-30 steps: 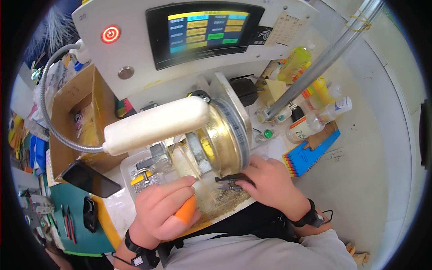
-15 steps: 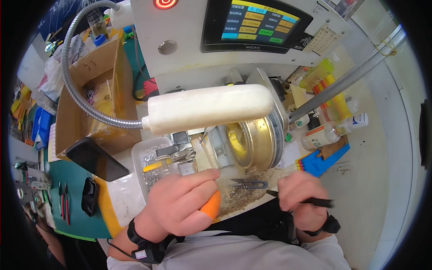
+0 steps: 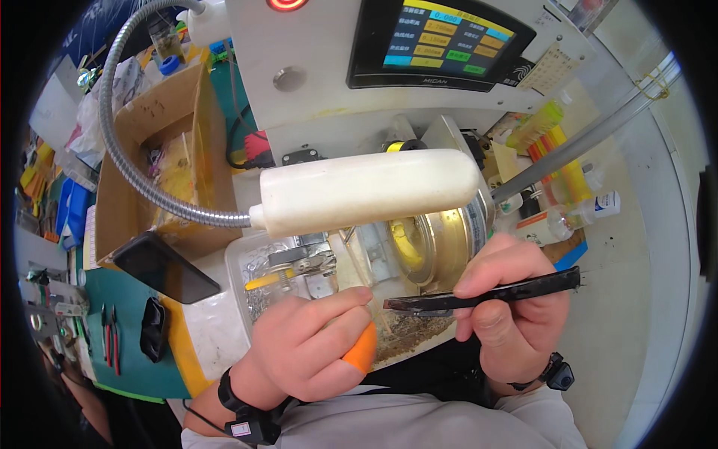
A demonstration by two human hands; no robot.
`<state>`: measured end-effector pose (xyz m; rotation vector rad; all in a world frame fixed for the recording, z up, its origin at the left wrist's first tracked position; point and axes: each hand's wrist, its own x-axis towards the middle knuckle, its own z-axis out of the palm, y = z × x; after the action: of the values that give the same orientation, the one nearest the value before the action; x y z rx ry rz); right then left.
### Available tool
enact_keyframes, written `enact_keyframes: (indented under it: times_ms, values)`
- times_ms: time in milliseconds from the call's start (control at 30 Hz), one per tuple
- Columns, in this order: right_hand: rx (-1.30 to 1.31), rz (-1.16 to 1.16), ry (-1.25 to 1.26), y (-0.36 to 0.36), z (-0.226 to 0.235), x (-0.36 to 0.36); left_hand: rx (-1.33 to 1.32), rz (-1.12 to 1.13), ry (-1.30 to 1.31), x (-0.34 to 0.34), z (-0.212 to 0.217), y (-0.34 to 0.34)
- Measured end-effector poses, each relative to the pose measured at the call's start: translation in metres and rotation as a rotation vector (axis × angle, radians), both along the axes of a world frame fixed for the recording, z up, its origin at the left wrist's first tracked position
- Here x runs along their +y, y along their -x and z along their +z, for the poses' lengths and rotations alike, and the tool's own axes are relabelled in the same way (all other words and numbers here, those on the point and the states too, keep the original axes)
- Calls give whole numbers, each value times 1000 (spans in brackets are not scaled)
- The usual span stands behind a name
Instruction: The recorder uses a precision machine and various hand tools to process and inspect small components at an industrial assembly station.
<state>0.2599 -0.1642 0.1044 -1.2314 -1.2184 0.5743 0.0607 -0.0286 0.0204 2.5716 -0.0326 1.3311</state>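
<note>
My left hand (image 3: 310, 348) is curled closed above the front edge of the bench, thumb and forefinger pinched together. Whatever lies in that pinch is too small to make out. A smooth orange piece (image 3: 362, 349) shows under its curled fingers; whether it is held or worn on a finger I cannot tell. Between the fingers and thumb of my right hand (image 3: 516, 310) are long black tweezers (image 3: 516, 289), lying nearly level. Their narrow end points left, close to my left fingertips. Behind this end, thread snips are mostly covered. A gold and yellow wheel (image 3: 437, 251) stands just beyond.
A white lamp head (image 3: 366, 191) on a bendable metal arm hangs low over the work. Left are a clear tub (image 3: 238, 280) of small metal parts, a dark phone (image 3: 166, 268) and a cardboard box (image 3: 112, 202). A machine with a screen (image 3: 441, 45) rises behind; bottles (image 3: 544, 227) stand right.
My right hand has risen and turned, bringing the tweezers up and leftward toward my left fingertips. The view has shifted slightly; my left hand keeps its closed pose.
</note>
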Motion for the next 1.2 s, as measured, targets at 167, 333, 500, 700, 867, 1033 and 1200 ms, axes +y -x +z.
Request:
enact_keyframes:
  times_ms: [167, 333, 500, 700, 867, 1033, 1200]
  values:
    - [-168, 17, 107, 5, 0, 9, 6, 9, 0, 0, -1, 1]
    - [-271, 3, 106, 6, 2, 13, -3, 25, -10, -1, -1, 0]
    - [-239, 8, 149, 8, 5, 13, 3, 36, -14, -2, 1, -1]
    - [-197, 6, 152, 10, 3, 13, -9, 42, -9, -4, -1, -2]
    - [-324, 61, -21, 5, -7, 20, -7, 60, -14, -6, 0, -2]
    - [-357, 79, -35, 7, -7, 20, 1, 61, -28, -6, 2, -2]
    - [-382, 72, -34, 7, -10, 20, 12, 74, -30, -6, -1, -1]
